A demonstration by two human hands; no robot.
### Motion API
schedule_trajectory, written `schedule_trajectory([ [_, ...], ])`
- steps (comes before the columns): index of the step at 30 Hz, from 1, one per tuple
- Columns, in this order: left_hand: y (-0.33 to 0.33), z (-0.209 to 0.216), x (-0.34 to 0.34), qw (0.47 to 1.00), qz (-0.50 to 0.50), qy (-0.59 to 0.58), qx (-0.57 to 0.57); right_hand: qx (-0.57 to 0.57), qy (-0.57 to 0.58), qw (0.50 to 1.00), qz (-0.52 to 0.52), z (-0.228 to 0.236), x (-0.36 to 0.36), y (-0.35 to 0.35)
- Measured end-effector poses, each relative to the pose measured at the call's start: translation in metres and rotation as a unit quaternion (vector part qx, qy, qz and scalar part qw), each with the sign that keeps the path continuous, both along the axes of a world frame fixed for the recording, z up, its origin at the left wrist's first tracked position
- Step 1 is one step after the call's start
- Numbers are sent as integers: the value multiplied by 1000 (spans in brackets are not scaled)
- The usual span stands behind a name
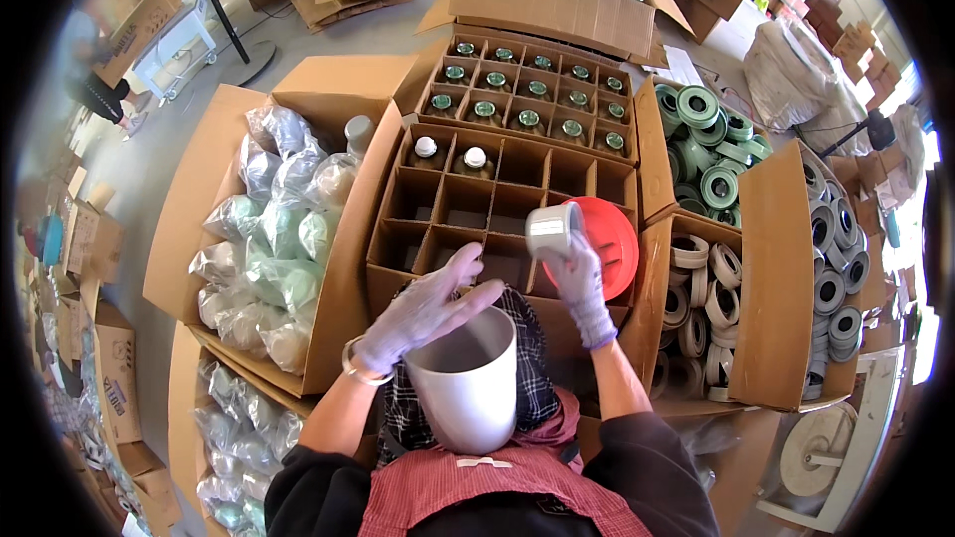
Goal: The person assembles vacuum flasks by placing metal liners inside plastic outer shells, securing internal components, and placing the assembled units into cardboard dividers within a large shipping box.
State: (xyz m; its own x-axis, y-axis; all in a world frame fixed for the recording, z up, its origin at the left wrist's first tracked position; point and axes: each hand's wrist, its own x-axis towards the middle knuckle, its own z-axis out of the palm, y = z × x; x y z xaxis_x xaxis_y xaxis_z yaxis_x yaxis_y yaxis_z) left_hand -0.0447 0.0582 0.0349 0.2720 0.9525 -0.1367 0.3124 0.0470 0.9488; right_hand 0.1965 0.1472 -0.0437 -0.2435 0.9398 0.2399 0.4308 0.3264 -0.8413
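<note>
In my lap stands a silver-grey cylindrical container [470,393] with its wide mouth up. My left hand [426,310], in a pale knit glove, is open with fingers apart above the container's left rim; I cannot tell if it touches. My gloved right hand [581,283] is closed around a light grey round collar-like part [553,229], tilted over the divided carton. Just beside that hand, a red plastic bowl or lid [619,249] rests on the carton's right side. Two bottles with white caps, a left one [426,151] and a right one [476,161], occupy cells of the carton [522,161].
Left of me, a carton [171,249] holds plastic-wrapped vessels [288,229]. Beyond the middle, another divided carton has several green-topped bottles [527,119]. On the right, cartons contain green rings [701,144], cream rings [724,298] and grey rings [831,288]. A stand [224,20] rises far left.
</note>
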Motion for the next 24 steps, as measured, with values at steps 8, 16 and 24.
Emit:
schedule_trajectory([
  [8, 13, -10, -19, 980, -182, -73, 24, 104, -467, 874, -87, -37, -41, 94],
  [16, 42, -18, -30, 961, -192, -166, -112, -15, -412, 907, 87, -191, -165, 251],
  [24, 114, -101, -47, 899, 284, -307, -127, 290, -328, 893, 103, -23, -117, 197],
])
